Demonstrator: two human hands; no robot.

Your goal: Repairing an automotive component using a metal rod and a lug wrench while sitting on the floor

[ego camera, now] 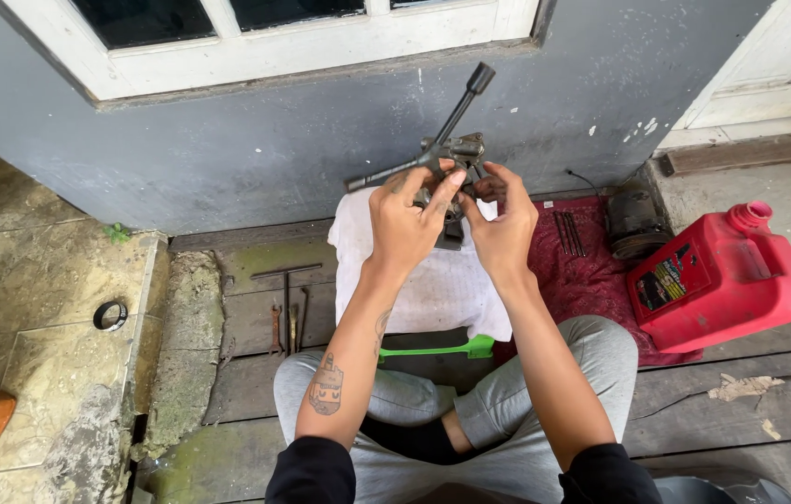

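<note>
Between both hands, above a white cloth, sat a small grey metal part, held up near the wall. Left hand pinched the part from its left side, fingertips curled over the top; right hand pinched it from the right, thumb and forefinger closed on the edge. Exactly what the fingertips gripped could not be told, being half hidden. Just behind the part stood a cross wrench, one socket arm pointing up against the wall.

Further out: red mat under the cloth's right edge, with thin rods lying on it and a round dark metal piece beside them. Red jug at the mat's right end. Green plastic piece near the knees. Hand tools on the wooden floor to the left; black ring well apart on the stone slab.

Likely risks, judged from the grip: part held by fingertips only, so a slip could drop it onto the cloth or let small pieces roll off between floor boards. Wrench leaning close behind, so a knock from the knuckles could topple it onto the fingers.
</note>
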